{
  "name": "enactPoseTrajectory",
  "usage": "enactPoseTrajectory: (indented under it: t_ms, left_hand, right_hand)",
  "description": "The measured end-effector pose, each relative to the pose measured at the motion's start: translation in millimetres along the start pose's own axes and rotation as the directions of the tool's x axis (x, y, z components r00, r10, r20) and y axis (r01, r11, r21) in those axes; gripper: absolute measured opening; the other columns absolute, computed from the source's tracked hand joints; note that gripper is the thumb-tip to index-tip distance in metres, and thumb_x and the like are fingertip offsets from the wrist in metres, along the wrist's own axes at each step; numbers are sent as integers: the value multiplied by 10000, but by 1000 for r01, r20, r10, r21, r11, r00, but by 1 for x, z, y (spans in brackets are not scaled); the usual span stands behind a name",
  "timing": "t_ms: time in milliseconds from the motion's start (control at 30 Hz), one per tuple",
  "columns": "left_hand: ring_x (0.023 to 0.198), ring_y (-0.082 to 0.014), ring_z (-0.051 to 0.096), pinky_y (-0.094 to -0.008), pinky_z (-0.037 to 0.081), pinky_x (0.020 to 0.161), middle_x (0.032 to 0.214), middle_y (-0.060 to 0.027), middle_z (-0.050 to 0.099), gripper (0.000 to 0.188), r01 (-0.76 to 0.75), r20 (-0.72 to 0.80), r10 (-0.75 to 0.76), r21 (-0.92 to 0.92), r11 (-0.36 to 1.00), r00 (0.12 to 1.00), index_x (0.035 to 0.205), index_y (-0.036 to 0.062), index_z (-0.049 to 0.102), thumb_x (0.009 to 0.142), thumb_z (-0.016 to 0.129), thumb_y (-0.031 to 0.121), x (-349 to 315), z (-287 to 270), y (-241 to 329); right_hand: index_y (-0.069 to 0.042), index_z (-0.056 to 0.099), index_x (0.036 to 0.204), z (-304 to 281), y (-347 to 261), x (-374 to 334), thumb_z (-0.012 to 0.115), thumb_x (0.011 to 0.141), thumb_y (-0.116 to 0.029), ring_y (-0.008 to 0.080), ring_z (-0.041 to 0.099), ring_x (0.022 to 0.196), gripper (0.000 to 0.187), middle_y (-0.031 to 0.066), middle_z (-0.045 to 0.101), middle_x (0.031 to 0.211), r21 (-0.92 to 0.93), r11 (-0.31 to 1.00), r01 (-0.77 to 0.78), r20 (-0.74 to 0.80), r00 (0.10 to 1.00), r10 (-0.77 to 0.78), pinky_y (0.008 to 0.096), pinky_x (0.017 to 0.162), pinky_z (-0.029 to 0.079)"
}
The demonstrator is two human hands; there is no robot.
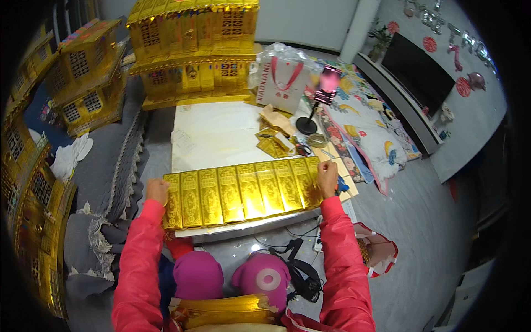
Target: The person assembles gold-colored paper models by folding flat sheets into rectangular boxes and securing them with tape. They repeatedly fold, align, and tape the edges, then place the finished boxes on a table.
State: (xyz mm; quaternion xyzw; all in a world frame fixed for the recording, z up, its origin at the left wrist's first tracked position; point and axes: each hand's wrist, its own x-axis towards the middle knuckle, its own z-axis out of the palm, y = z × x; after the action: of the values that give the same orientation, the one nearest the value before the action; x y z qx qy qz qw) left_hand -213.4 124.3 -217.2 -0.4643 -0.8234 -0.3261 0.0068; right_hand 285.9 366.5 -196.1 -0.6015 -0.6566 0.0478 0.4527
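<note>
Hands gripped the two ends of a long gold foil panel (243,193) that lay across the near edge of the white surface (221,133). The left hand (157,191) was curled over the panel's left end, fingers closed on its edge; the right hand (327,178) pressed down on the right end, fingers folded over the top edge. Both arms wore red sleeves. The panel was made of about seven upright gold sections set side by side, each embossed with a pattern.

Farther back on the surface lay a small heap of gold paper pieces (275,143), with a roll of tape (317,140) just beside them. A phone on a black stand (322,97) stood near the right rear corner, next to a white gift bag with red handles (283,80). A gold paper house (193,50) rose behind the surface, and more gold paper houses (88,74) sat on the grey sofa (108,166) to the left. A stack of gold sheets (224,310) rested on the person's lap.
</note>
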Motion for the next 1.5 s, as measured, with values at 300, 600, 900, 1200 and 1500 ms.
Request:
enactPoseTrajectory:
  t_ms: [300,600,900,1200,1500]
  left_hand:
    - [703,-384,649,-466,494,657,743,-229,663,266,111,146,-101,-55,992,984,742,-57,649,838,704,185,15,32,12]
    - [659,-397,631,-468,495,653,697,-235,648,258,146,106,-151,51,988,983,747,-63,672,842,683,177,22,45,1]
    - [1087,-427,550,-454,461,936,1224,-280,510,404,219,290,-304,291,931,907,1089,-15,673,850,715,308,22,35,25]
    - [1376,-427,318,-477,231,1159,1491,-230,354,670,-235,122,212,225,945,970,1453,-10,344,903,639,231,-17,44,98]
    - [1478,-330,183,-463,151,1197,1587,-179,229,711,-433,547,349,28,901,761,1515,1,238,969,499,374,-50,50,117]
  right_hand:
    - [40,605,917,23,17,7,512,947,-182,443,610,811,242,272,574,967,-312,948,55,113,993,-20,503,714,502]
    - [19,611,926,26,11,5,505,954,-201,430,621,790,246,249,584,971,-406,913,48,126,992,3,514,690,501]
    - [16,589,983,28,12,-1,624,885,-171,414,610,860,214,235,579,987,-401,915,42,151,988,20,489,737,495]
    - [78,537,1155,28,-64,-39,555,922,-120,417,529,1060,307,270,557,1154,-128,815,565,129,824,-551,494,902,423]
    - [-13,393,1440,46,-89,-102,540,951,-403,389,319,1408,643,190,388,1504,102,886,452,592,688,-420,527,1141,248]
